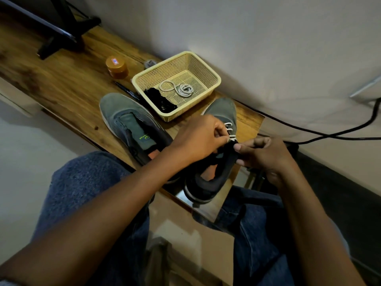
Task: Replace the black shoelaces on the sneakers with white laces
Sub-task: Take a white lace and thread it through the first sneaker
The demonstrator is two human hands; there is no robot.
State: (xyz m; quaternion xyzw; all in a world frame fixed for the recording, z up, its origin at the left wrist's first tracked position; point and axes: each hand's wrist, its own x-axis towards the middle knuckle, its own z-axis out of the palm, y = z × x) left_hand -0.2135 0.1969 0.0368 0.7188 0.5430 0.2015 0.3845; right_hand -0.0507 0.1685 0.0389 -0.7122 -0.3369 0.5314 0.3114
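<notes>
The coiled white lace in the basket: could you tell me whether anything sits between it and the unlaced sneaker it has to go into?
Nothing visible covers the coiled white lace. Only the basket wall and the black laces lie between it and the unlaced sneaker.

Two grey-green sneakers with white soles sit on a brown wood-grain table. The left sneaker has a green tongue with lime-green lettering and an orange insole. The right sneaker has a dark collar and a white lace crossing its eyelets. A cream mesh-patterned basket holds a coiled white lace and black laces. An orange jar bears a red and white label. The person's jeans are blue denim. A black cable runs along a pale grey wall.
</notes>
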